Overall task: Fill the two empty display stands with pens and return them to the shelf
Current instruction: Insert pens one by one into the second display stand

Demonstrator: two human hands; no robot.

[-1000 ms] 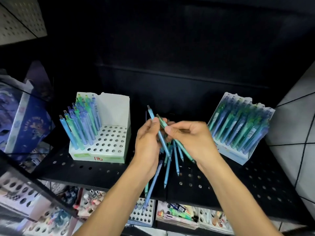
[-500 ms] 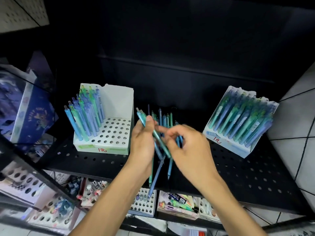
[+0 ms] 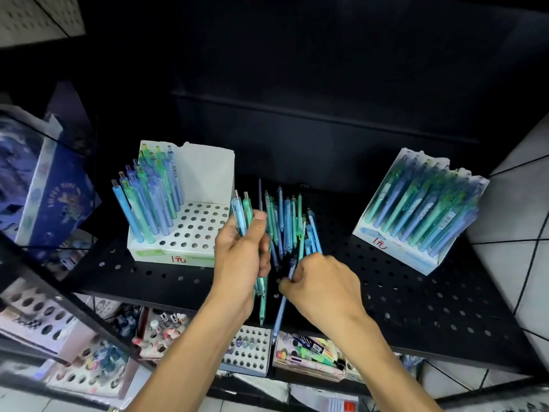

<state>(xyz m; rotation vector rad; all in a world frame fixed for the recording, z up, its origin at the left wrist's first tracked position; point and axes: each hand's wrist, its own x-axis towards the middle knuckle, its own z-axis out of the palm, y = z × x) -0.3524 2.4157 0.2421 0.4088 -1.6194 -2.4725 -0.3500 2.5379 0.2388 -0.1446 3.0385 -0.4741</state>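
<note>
Right now my left hand (image 3: 240,257) is curled around a small bundle of blue and green pens (image 3: 244,217), thumb pressed across their barrels; their clicker ends stick up past my thumb and the tips hang below my palm, out past the front edge of the black perforated shelf (image 3: 416,298). My right hand (image 3: 319,282) sits just beside it, lower and to the right, fingers bent and pinching a single blue pen (image 3: 283,298) that slants down toward the shelf edge. Between and behind my hands, a loose pile of pens (image 3: 286,224) lies on the shelf, mostly pointing front to back.

To the left of the pile, close by my left hand, stands the white display stand (image 3: 193,230): pens stand in the holes on its left part, while the holes on its right part are bare. Well apart on the right, a second display stand (image 3: 421,209) leans back, its rows packed with blue and green pens.

Further out, a dark blue box (image 3: 56,197) sits at the far left, and below the shelf I can see trays of small stationery (image 3: 309,352), too blurred to name
</note>
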